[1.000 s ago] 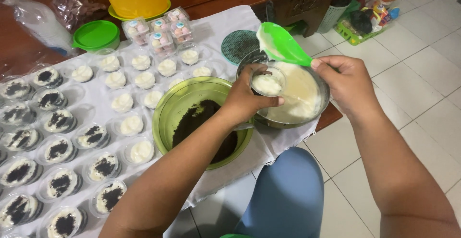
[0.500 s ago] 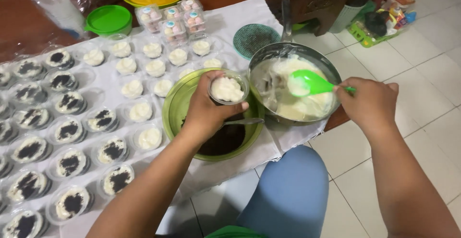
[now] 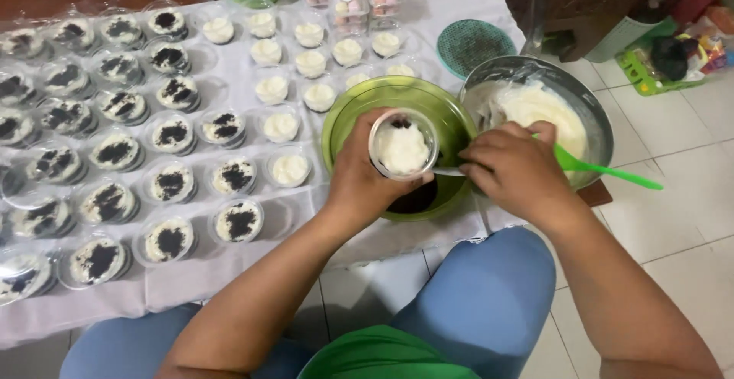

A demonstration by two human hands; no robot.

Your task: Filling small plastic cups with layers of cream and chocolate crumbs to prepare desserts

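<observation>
- my left hand (image 3: 367, 184) is wrapped around a small clear cup (image 3: 403, 148) of white cream, fingers curled snug on its wall, holding it upright over the green bowl (image 3: 348, 115).
- my right hand (image 3: 516, 169) sits just beside the cup, fingers pinched closed on a thin pale handle, probably a spoon (image 3: 447, 172); its working end is hidden low in the bowl, so i cannot tell what it carries.
- the green bowl has dark crumbs (image 3: 417, 198) at the bottom, right under the cup.
- the metal bowl (image 3: 589, 104) of white cream stands touching the green one, with a green spatula (image 3: 604, 169) resting in it, handle out over the rim.
- to do this well, i judge the cup should stay level and over the green bowl so stray crumbs fall back in, and the crumbs should go on lightly, spread across the cream.
- crumb-topped cups (image 3: 172, 180) fill the left of the white cloth (image 3: 459, 12); plain cream cups (image 3: 281, 126) wait nearer the bowl.
</observation>
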